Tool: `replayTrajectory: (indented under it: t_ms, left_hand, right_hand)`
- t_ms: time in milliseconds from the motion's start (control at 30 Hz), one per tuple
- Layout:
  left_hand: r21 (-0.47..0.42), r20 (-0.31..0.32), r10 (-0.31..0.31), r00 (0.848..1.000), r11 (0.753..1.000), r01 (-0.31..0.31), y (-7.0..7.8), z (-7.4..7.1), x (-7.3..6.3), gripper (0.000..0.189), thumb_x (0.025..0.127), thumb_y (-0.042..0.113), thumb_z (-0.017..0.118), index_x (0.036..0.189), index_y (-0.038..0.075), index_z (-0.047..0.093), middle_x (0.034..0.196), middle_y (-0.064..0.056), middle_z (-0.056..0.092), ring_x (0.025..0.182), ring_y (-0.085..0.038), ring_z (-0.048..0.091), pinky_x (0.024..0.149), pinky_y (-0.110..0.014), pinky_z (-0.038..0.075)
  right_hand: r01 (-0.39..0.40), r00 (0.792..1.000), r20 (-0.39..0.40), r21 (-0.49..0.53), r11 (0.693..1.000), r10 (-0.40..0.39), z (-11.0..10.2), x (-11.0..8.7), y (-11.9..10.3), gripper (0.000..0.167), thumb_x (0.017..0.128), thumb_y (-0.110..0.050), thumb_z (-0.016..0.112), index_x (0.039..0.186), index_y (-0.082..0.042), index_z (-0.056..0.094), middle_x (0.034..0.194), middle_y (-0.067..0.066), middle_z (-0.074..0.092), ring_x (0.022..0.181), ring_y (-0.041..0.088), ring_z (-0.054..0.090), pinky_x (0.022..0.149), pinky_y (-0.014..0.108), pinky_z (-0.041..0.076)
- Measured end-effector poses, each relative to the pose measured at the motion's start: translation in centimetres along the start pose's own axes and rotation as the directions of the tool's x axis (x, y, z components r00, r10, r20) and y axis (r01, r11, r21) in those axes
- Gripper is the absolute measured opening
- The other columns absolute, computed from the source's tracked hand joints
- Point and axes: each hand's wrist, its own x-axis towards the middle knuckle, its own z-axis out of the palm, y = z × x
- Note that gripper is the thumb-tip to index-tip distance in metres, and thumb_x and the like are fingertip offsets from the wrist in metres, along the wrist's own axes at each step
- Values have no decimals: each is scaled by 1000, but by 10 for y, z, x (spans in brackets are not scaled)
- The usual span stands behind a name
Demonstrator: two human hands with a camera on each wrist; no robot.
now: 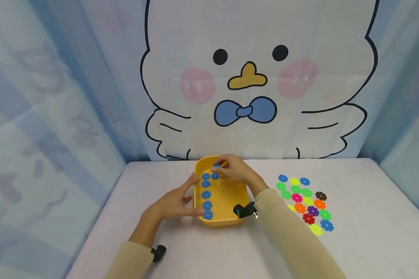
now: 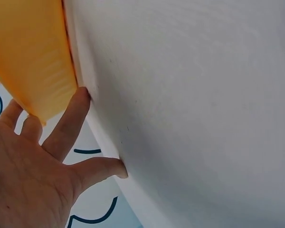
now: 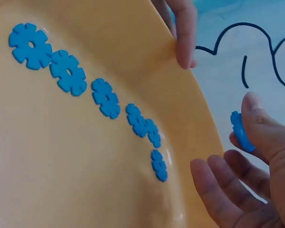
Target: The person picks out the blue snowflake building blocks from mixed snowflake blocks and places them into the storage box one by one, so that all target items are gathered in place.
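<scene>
Lying beside yellow tray (image 1: 228, 199): multicoloured discs (image 1: 308, 201)

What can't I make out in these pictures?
Head view: held blue disc, partly covered by right hand; yellow disc, partly behind right sleeve.
Left wrist view: yellow tray, cut off by left and top edges.
Right wrist view: left hand, cut off by top edge.

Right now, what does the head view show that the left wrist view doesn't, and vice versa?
Only the head view shows the blue discs inside the yellow tray and the multicoloured discs lying beside it. Only the left wrist view shows the left hand from its palm side. Both show that hand, the tray, the white table and the printed backdrop.
</scene>
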Motion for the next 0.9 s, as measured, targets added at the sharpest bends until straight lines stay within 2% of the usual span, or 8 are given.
replayTrajectory:
  t_ms: [67,200,300,467,600,700,900]
  left_hand:
    - [11,-1,-1,1000,1000,1,1,1,1,103,75,68,80,160,48,24,170,21,5,128,-25,64,105,-60,50]
    - [22,7,-15,1000,1000,15,2,3,1,105,75,69,80,160,47,24,171,19,6,128,-24,63,105,-60,50]
    - [25,5,-16,1000,1000,16,2,2,1,104,75,68,80,160,45,26,171,20,4,129,-24,63,104,-59,51]
    - [18,-1,-7,1000,1000,7,0,2,1,104,75,69,80,160,45,26,170,23,1,129,-24,63,105,-60,49]
    - [11,2,9,1000,1000,-9,-2,2,2,103,76,68,80,160,45,27,170,23,1,129,-24,63,108,-61,46]
    - [13,0,11,1000,1000,-11,-2,2,1,102,76,68,81,159,45,28,170,24,2,129,-23,63,109,-60,46]
    - [25,-4,10,1000,1000,-10,-2,2,2,101,76,67,80,159,47,27,169,26,1,129,-21,63,111,-57,45]
  right_hand:
    - [-26,1000,8,23,999,25,5,1,4,34,98,-34,71,120,-9,69,115,6,66,92,23,66,82,30,61]
    - [-56,998,30,5,998,56,14,4,8,30,97,-31,72,114,-7,68,103,7,66,80,21,67,75,28,60]
    - [-67,997,46,-31,997,68,19,7,7,28,97,-31,72,111,-7,69,100,7,65,77,19,66,74,28,59]
    - [-66,993,87,-132,989,78,24,10,6,29,98,-36,69,111,-10,71,100,3,66,84,16,61,80,28,55]
    - [-92,987,114,-149,984,110,29,10,8,28,98,-36,69,112,-12,71,98,1,67,87,17,60,83,29,55]
    - [-110,986,108,-151,982,127,31,10,8,26,98,-35,71,111,-13,71,101,0,68,91,18,60,89,32,55]
    - [-83,991,87,-207,975,103,33,11,9,26,96,-33,73,112,-13,72,106,0,69,97,19,59,100,37,52]
